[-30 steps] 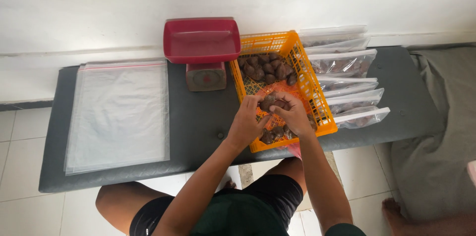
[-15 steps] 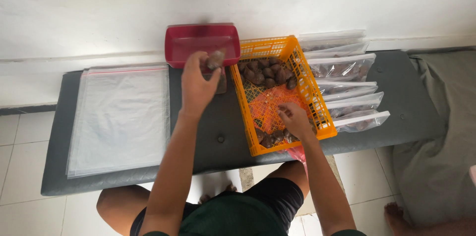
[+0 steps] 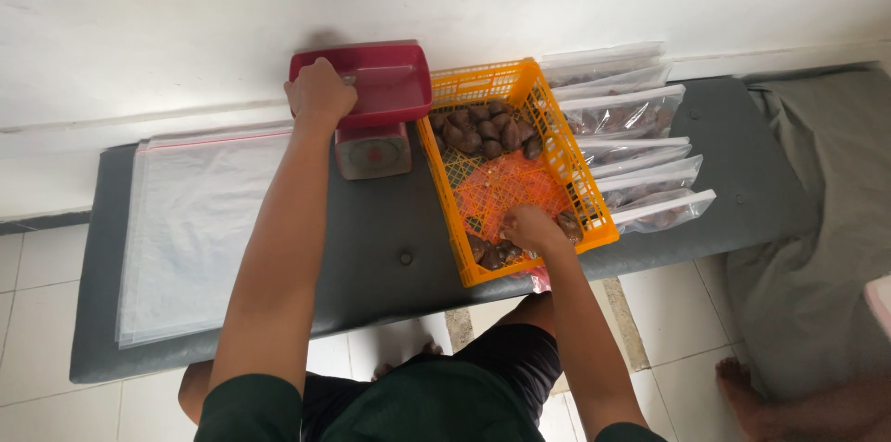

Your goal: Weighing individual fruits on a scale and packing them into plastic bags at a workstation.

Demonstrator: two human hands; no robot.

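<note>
Two hands apart now: our left hand (image 3: 320, 89) has reached the red scale tray (image 3: 390, 80) top centre, grip unclear; our right hand (image 3: 531, 227) grasps brown fruits (image 3: 489, 254) in the orange basket (image 3: 594, 210).

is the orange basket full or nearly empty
Partly filled: brown fruits cluster at the far end of the orange basket, a few near the right hand, mesh bare between.

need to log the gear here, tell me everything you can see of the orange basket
The orange basket is a rectangular plastic crate with lattice walls and floor, lying slightly askew on the dark padded bench, right of the red scale. Brown fruits cluster at its far end, a few at the near end. The right hand reaches inside; filled clear bags lie alongside.
</note>
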